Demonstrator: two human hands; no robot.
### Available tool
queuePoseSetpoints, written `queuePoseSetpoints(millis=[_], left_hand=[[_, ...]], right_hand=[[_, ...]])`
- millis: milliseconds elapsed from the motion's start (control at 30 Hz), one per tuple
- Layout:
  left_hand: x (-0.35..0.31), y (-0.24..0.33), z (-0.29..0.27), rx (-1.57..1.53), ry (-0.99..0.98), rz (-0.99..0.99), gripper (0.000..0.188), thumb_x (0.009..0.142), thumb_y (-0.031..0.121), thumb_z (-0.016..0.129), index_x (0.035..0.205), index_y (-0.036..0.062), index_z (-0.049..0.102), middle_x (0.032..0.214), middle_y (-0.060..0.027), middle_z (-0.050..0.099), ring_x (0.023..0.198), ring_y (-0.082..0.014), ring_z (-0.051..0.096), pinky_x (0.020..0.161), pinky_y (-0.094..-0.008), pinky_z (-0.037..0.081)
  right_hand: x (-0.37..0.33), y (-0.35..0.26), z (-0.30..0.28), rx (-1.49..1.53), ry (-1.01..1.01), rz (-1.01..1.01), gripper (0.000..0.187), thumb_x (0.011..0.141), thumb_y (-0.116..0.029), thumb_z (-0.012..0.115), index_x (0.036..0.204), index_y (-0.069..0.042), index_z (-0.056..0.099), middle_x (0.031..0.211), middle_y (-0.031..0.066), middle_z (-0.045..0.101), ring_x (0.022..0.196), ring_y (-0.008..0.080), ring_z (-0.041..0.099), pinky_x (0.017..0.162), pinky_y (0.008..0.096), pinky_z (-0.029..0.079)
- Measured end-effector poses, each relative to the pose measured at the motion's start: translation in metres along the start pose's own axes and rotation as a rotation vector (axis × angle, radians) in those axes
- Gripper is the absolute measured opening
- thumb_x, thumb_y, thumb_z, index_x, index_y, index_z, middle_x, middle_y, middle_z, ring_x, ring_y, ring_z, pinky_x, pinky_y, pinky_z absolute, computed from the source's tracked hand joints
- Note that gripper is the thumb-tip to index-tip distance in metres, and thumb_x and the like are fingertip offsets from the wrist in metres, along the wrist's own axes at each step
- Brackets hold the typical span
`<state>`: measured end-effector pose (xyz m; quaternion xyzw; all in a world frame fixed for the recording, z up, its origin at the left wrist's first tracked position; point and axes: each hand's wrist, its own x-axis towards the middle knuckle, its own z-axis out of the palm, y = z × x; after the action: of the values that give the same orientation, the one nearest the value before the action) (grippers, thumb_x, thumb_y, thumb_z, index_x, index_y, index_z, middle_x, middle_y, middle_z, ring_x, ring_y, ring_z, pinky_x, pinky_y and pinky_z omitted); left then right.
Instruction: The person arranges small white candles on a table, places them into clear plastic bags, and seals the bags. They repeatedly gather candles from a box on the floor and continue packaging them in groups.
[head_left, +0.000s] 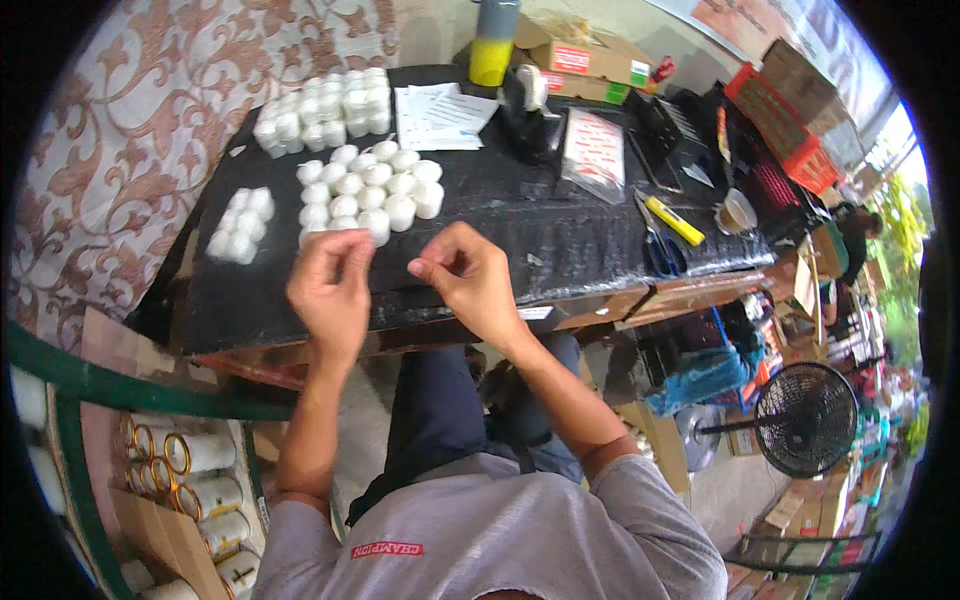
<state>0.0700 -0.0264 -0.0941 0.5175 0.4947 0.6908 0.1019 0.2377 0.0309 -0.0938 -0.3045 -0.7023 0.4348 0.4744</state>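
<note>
A cluster of small white candle-like cylinders [375, 190] stands upright on the black-covered table [520, 235] in front of me. Just at the near edge of this cluster is my left hand [335, 285], its thumb and fingers pinched together. My right hand [468, 275] hovers to its right, over the table's front edge, with thumb and forefinger also pinched. Whatever either pinch holds is too small to make out. Farther back sit clear-wrapped packs of the white pieces [325, 112], and a smaller wrapped pack [241, 226] lies at the left.
Papers [440, 118], a grey-yellow tumbler [492, 45], a tape dispenser [530, 110] and a plastic-bagged sheet [594, 150] lie along the back. Blue-handled scissors [662, 245] and a yellow cutter [675, 220] are at the right. A black fan [805, 420] stands lower right.
</note>
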Motion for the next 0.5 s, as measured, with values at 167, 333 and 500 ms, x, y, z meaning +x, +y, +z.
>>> queuePoseSetpoints(millis=[167,333,500], left_hand=[[-0.073,0.051,0.151,-0.316,-0.473,0.336,0.049,0.095,0.033,0.061,0.138,0.0099,0.059,0.149,-0.012,0.05,0.143,-0.0291,0.039,0.117,-0.0474,0.025],[-0.063,0.037,0.232,-0.133,-0.813,0.851,0.058,0.102,0.055,0.039,0.142,0.0174,0.057,0.157,-0.0086,0.042,0.149,-0.0294,0.031,0.122,-0.0485,0.019],[-0.093,0.025,0.25,-0.344,-0.731,0.224,0.023,0.094,0.013,0.061,0.115,0.0075,0.069,0.128,-0.0158,0.061,0.124,-0.0324,0.056,0.107,-0.0401,0.042]], right_hand=[[-0.056,-0.017,-0.06,0.834,0.218,0.124,0.054,0.104,-0.048,0.046,0.139,-0.006,0.049,0.125,0.0141,0.06,0.118,0.0213,0.056,0.098,0.0363,0.046],[-0.12,-0.051,-0.161,1.37,0.347,0.042,0.071,0.103,-0.057,0.035,0.152,-0.004,0.035,0.146,0.0215,0.048,0.141,0.0368,0.04,0.116,0.0503,0.034],[-0.095,-0.1,-0.197,0.226,0.589,0.052,0.037,0.102,-0.031,0.051,0.122,-0.003,0.063,0.12,0.0153,0.067,0.113,0.0311,0.064,0.094,0.045,0.051]])
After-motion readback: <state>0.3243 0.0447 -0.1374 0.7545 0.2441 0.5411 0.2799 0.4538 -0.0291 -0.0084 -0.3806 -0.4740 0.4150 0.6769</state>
